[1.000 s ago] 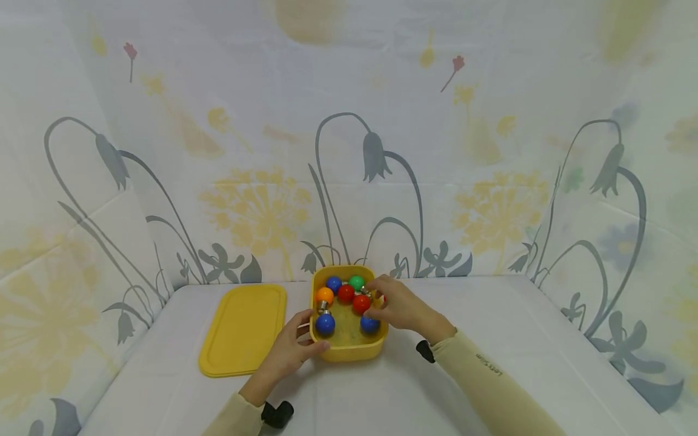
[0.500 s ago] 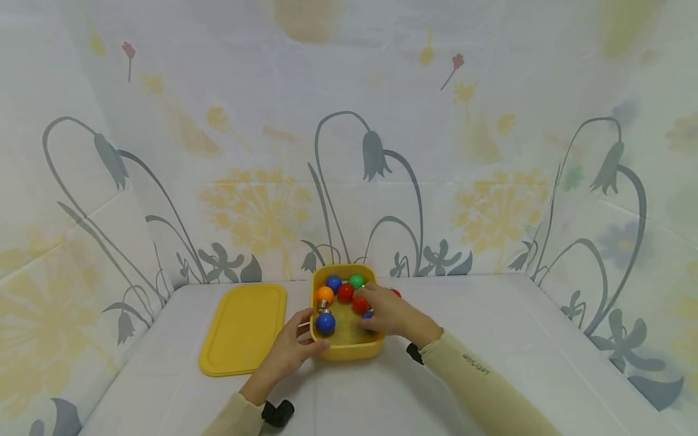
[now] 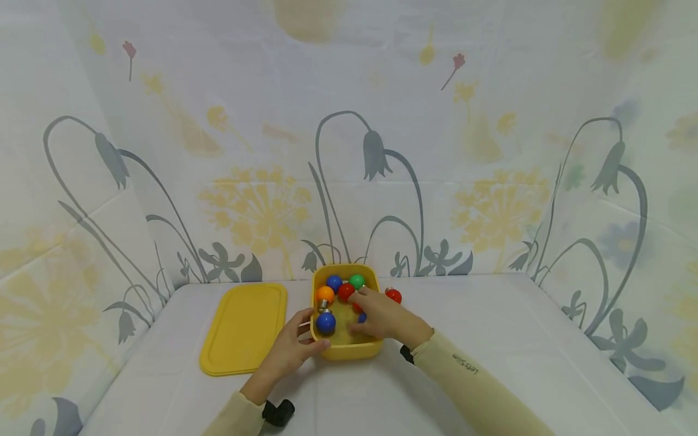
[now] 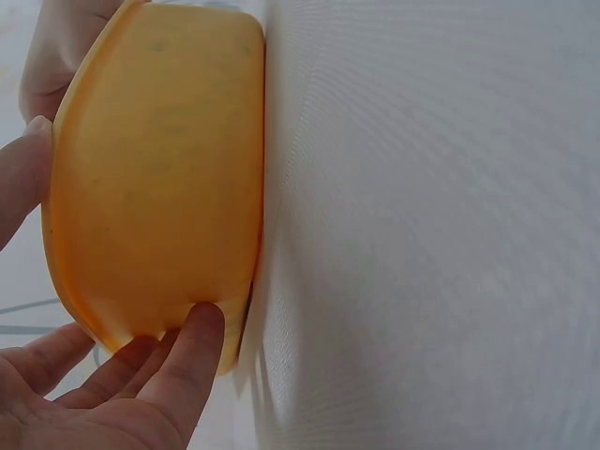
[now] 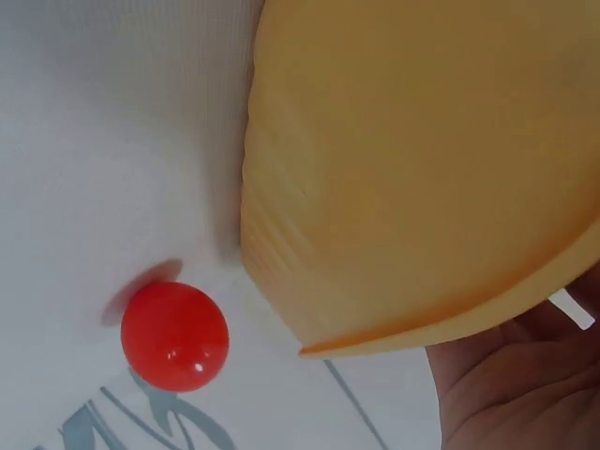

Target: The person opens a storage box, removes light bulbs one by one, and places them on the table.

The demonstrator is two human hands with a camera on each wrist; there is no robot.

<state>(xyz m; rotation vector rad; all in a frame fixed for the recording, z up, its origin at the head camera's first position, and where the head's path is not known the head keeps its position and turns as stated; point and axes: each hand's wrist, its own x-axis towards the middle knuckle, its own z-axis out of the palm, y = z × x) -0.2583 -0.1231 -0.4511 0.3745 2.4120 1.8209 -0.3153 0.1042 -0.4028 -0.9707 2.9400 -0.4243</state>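
Observation:
A yellow plastic box stands on the table with several coloured light bulbs in it. A blue bulb lies at its near left and an orange bulb behind that. Further in are a dark red bulb, another blue bulb and a green bulb. My left hand holds the box's left side, thumb on the near rim. My right hand reaches over the right rim, thumb and fingers apart above a red and a blue bulb, which it partly hides.
A red bulb lies on the table just right of the box, also seen as a red ball in the right wrist view. To the left lies a flat yellow lid. A flower-patterned cloth hangs behind the table.
My right hand has moved left over the box, from its right rim to above the bulbs inside. The red bulb outside has come into fuller view. The left hand stays in place.

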